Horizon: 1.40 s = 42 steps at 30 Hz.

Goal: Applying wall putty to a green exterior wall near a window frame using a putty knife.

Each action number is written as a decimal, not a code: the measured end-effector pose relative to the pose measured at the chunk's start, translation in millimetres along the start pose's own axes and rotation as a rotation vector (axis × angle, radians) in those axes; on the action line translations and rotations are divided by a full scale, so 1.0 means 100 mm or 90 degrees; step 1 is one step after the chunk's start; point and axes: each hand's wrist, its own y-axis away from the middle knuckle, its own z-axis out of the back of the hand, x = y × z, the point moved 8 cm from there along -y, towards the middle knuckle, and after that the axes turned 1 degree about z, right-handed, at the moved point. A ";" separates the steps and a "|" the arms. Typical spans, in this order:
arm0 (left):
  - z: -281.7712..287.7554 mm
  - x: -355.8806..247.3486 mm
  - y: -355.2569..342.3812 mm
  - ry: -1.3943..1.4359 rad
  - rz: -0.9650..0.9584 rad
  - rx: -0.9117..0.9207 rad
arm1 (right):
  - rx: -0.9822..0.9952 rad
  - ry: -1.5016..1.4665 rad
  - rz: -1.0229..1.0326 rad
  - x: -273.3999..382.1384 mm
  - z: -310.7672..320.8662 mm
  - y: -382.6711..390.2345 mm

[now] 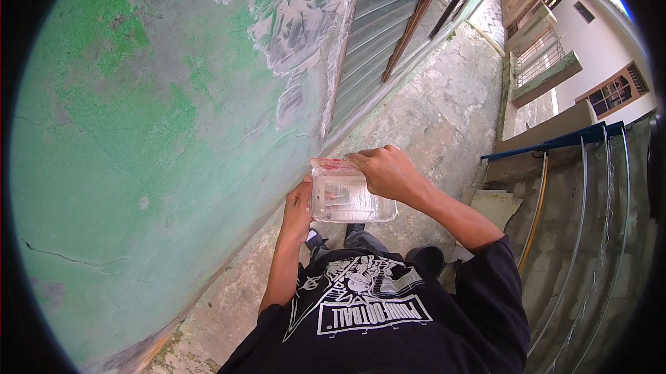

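My left hand grips the left side of a clear plastic tub, holding it in front of my body. Whitish material shows inside the tub. At its far rim, my right hand is closed on a flat pale piece with red marks. The piece lies along the rim; whether it is a scraper or part of the tub, I cannot tell. Left of the tub stands a green painted wall, with a white smeared patch beside the window.
A louvred window is set in the wall ahead. The concrete walkway runs away to the far right. On the right are a blue bar with thin hanging rods and a dark bucket-like object near my feet. A broken pale slab leans beside them.
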 end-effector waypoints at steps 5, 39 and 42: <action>0.03 -0.08 0.03 0.004 0.003 -0.022 | -0.017 0.024 0.045 0.08 0.15 0.01; 0.05 -0.14 0.10 -0.018 -0.051 -0.047 | -0.146 0.079 0.062 0.25 0.29 0.30; 0.06 -0.11 0.11 -0.035 -0.051 -0.038 | -0.165 0.101 0.073 0.29 0.25 0.31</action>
